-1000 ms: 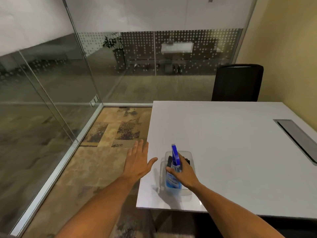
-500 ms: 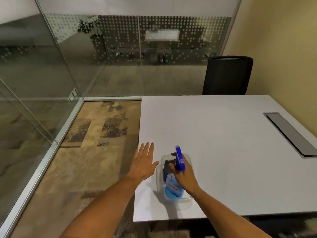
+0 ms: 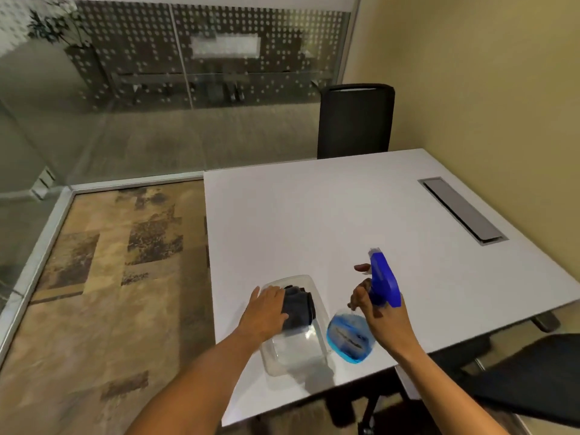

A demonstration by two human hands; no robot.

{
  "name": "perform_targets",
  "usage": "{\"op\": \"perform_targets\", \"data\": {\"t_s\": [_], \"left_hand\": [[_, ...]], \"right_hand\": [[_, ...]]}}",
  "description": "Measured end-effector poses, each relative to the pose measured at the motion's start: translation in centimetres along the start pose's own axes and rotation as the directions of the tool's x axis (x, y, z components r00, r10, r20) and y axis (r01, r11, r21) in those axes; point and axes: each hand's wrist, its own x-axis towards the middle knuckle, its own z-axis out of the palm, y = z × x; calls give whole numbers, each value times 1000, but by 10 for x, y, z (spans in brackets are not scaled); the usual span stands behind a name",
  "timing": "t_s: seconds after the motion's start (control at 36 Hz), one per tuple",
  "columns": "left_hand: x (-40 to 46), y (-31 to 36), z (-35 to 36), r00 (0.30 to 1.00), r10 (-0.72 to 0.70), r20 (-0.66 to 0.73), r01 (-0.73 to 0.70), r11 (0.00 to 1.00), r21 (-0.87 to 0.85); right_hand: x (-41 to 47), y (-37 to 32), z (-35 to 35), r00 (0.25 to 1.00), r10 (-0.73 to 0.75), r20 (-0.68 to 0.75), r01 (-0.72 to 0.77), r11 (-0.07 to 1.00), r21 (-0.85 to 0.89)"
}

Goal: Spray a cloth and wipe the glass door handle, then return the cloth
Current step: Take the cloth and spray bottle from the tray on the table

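Note:
A clear plastic tub (image 3: 284, 356) stands near the front left corner of the white table (image 3: 329, 221). A dark grey cloth (image 3: 299, 307) lies folded in the tub's far half. My left hand (image 3: 266, 312) reaches into the tub, fingers closing on the cloth's left side. My right hand (image 3: 381, 315) grips the neck of a spray bottle (image 3: 351, 339) with blue liquid and a blue trigger head, held just right of the tub, above the table. The glass door handle is not in view.
Glass walls (image 3: 94, 127) run along the left and back, with patterned carpet (image 3: 110, 277) between them and the table. A black chair (image 3: 354, 120) stands at the far side, another chair (image 3: 533, 378) at the near right. A grey cable hatch (image 3: 461, 211) sits in the tabletop.
My right hand lifted the spray bottle out of the tub and to the right. My left hand moved from beside the tub into it, onto the cloth.

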Motion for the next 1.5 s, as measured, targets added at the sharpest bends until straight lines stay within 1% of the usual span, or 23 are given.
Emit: {"op": "perform_targets", "data": {"t_s": [0.11, 0.25, 0.36, 0.5, 0.61, 0.67, 0.78, 0.86, 0.92, 1.0, 1.17, 1.28, 1.36, 1.44, 1.5], "left_hand": [[11, 7, 7, 999, 31, 44, -31, 999, 11], [22, 8, 16, 999, -3, 49, 1, 999, 44], [32, 8, 22, 996, -64, 61, 58, 994, 93], [46, 14, 18, 987, -140, 82, 125, 979, 161], [53, 15, 14, 983, -150, 106, 131, 977, 168], [52, 15, 14, 983, -132, 130, 113, 982, 149], [43, 21, 18, 980, -60, 192, 59, 998, 10], [31, 28, 23, 961, -2, 277, 18, 998, -56], [23, 32, 27, 953, 19, 302, 6, 996, -84], [13, 38, 35, 952, 17, 306, 3, 998, -64], [-1, 49, 34, 956, -62, 286, 68, 998, -9], [-7, 50, 18, 973, -143, 183, 168, 977, -133], [-8, 52, -3, 969, -192, 155, 230, 929, -289], [-11, 54, -26, 957, -265, 121, 290, 837, -463], [-13, 54, -38, 929, -355, 104, 349, 746, -567]], "right_hand": [[-11, 18, -26, 999, 50, -3, -50, 995, -87], [-24, 31, -51, 996, 86, -5, -86, 985, -147], [-31, 39, -66, 993, 115, -7, -114, 975, -188], [-35, 44, -77, 991, 133, -26, -135, 972, -191], [-37, 47, -82, 988, 152, -38, -156, 971, -179], [-36, 49, -83, 987, 156, -39, -160, 971, -176], [-36, 52, -86, 985, 171, -34, -174, 974, -148], [-36, 52, -87, 984, 178, -32, -180, 975, -131], [-35, 53, -87, 984, 179, -24, -181, 976, -122], [-35, 54, -85, 981, 195, -8, -195, 975, -105], [-35, 53, -83, 980, 199, 25, -197, 977, -83], [-34, 53, -83, 979, 195, 53, -190, 978, -86], [-32, 52, -81, 979, 193, 66, -188, 979, -76], [-28, 50, -80, 978, 188, 85, -183, 981, -65], [-26, 49, -79, 980, 174, 95, -169, 984, -57]]}}
